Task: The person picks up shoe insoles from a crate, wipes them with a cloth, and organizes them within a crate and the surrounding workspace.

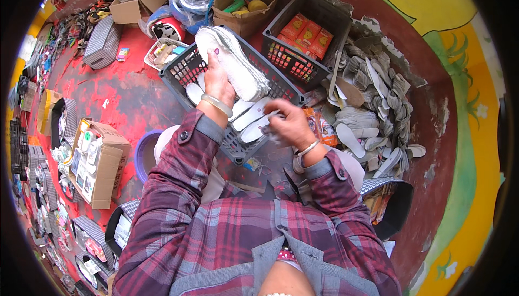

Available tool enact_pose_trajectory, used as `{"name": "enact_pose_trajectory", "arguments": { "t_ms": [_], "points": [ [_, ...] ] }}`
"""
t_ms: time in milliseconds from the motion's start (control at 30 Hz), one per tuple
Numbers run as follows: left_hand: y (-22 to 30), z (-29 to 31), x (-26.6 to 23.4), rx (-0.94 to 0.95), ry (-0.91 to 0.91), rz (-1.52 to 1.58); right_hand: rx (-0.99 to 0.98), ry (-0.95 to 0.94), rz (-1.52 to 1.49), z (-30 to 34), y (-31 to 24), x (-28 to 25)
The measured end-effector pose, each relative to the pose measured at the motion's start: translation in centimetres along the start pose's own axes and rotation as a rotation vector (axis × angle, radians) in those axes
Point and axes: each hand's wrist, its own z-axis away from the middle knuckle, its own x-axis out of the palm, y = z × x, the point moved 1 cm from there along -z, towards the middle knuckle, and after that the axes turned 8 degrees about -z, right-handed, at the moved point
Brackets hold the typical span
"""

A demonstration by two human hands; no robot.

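Observation:
A thick stack of white shoe insoles (230,58), each shaped like a foot sole, rests in my left hand (217,82). My thumb lies over the top insole, beside a small round mark; the other fingers are under the stack. Below it stands a dark grey plastic crate (233,145) with slotted walls. More white insoles (250,118) lie inside, partly covered by the held stack. My right hand (292,125) is over the crate's right side, close to these insoles. Its fingers are bent and partly smeared by motion, so any grip is unclear.
Behind stands a second crate (292,61) with orange boxes. A heap of grey and white insoles (373,112) lies against the wall at right. A purple tub (145,158) is beside my left leg. Cardboard boxes (113,169) and patterned bins (102,42) stand at left.

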Motion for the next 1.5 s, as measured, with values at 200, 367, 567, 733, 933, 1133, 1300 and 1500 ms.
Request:
{"name": "enact_pose_trajectory", "arguments": {
  "t_ms": [200,367,567,733,933,1133,1300,1500],
  "points": [
    [-1.8,1.3,1.4,0.036,-0.178,0.052,0.216,-0.009,-0.572,-1.1,-2.6,1.3],
    [-2.0,1.1,1.7,-0.013,-0.427,0.085,-0.179,0.221,-0.165,-1.4,-2.2,1.4],
    [-0.9,3.0,2.0,-0.059,-0.513,-0.015,-0.438,0.381,0.767,-0.8,-4.3,0.1],
    [-1.4,2.4,1.7,-0.068,-0.514,0.134,-0.472,0.273,1.164,0.0,-4.5,1.9],
    [-0.8,1.8,0.9,-0.102,-0.48,0.051,-0.285,-0.01,0.973,0.4,-6.8,2.1],
    [0.0,3.7,1.9,-0.06,-0.642,-0.114,0.14,0.092,-0.328,-0.2,-6.5,-5.1],
    [-1.2,5.9,2.3,-0.079,-0.878,-0.331,0.146,0.076,-0.508,-1.1,-5.6,-5.5],
    [-2.0,6.2,2.9,0.069,-0.892,-0.446,0.135,0.159,-0.567,-0.9,-5.1,-5.0]
  ]
}}
